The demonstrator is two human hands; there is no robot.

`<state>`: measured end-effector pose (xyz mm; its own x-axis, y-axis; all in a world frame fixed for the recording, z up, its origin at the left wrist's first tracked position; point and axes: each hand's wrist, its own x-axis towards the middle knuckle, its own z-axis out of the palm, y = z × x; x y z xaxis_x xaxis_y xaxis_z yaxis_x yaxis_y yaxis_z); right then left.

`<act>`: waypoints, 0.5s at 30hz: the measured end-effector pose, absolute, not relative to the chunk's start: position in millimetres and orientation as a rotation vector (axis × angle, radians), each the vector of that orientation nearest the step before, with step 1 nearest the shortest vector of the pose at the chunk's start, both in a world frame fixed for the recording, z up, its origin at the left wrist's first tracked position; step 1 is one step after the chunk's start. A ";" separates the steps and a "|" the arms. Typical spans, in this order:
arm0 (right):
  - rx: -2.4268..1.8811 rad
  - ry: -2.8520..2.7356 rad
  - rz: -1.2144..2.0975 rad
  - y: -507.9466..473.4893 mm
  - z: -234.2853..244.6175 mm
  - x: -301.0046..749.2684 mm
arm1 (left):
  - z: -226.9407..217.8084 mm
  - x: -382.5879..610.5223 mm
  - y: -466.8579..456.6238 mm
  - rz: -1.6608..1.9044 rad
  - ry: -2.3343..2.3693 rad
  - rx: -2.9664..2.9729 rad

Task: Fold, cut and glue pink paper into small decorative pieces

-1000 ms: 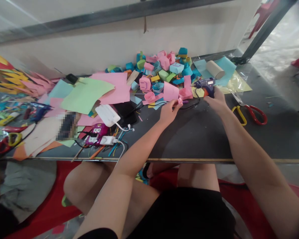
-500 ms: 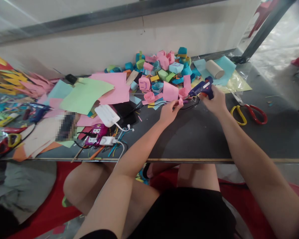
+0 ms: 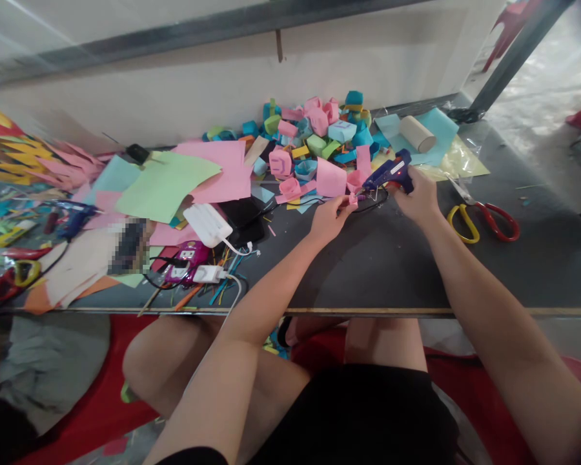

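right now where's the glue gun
Head view, right of centre: the glue gun is in the right hand, nozzle by the pink piece in the left hand.

Reaches forward with both bare arms, elbows slightly bent. Pinches thumb against fingertips on the left hand (image 3: pixel 330 218), palm turned down. Curls the right hand (image 3: pixel 419 194) into a closed grip just right of the left fingertips, wrist straight, knuckles up.
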<state>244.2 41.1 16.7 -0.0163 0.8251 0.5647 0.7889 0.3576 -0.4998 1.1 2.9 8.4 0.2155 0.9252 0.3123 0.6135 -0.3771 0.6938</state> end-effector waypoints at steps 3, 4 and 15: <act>-1.418 -1.780 0.075 40.6 17.6 244.9 | 8.8 1.1 2.9 0.989 1.423 2.068; -1.425 -1.775 0.084 40.7 17.8 245.1 | 8.7 1.0 2.9 0.987 1.421 2.071; -1.415 -1.766 0.109 43.4 13.0 248.4 | 8.8 0.9 2.1 0.964 1.419 2.092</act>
